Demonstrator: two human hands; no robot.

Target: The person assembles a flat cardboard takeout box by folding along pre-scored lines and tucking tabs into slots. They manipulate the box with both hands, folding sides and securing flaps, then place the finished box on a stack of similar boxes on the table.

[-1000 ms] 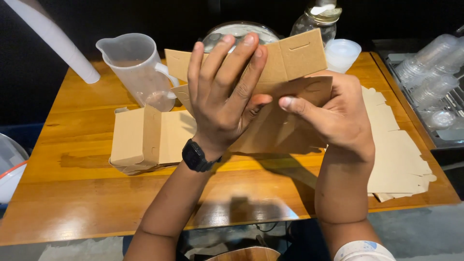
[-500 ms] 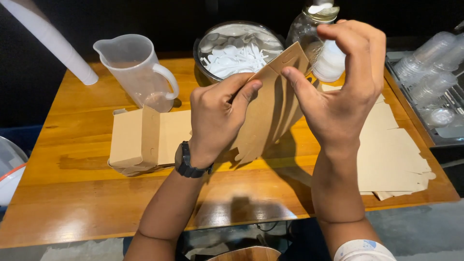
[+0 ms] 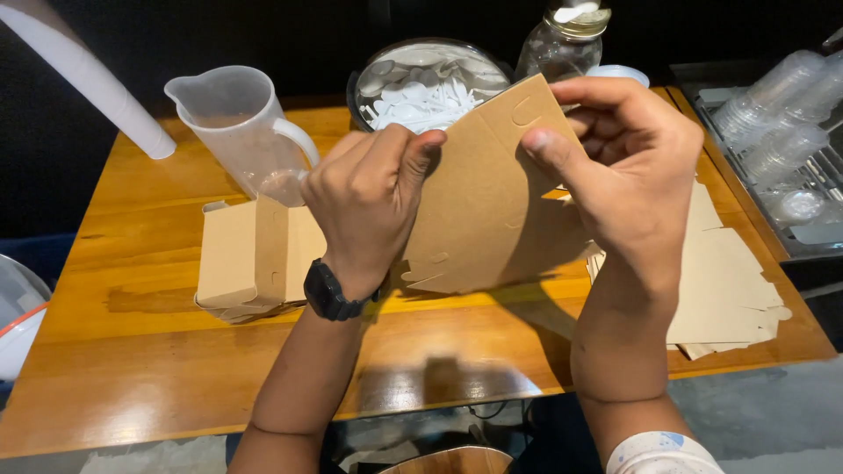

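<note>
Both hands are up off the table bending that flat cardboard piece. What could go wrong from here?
1. The left hand and right hand pinch the brown cardboard blank only at its top edge, so it could crease off its fold lines or tear at a slot.
2. The clear plastic jug stands just behind the left hand; a swing of the elbow or the blank might tip it.
3. The stack of flat blanks overhangs the table's right edge and could slide off if brushed.

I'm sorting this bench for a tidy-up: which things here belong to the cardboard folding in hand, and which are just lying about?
In use:
- flat brown cardboard blank, gripped by left hand and right hand
- stack of flat blanks
- folded box

Lying about:
- clear plastic jug
- bowl of white plastic cutlery
- glass jar
- stacked clear cups
</note>
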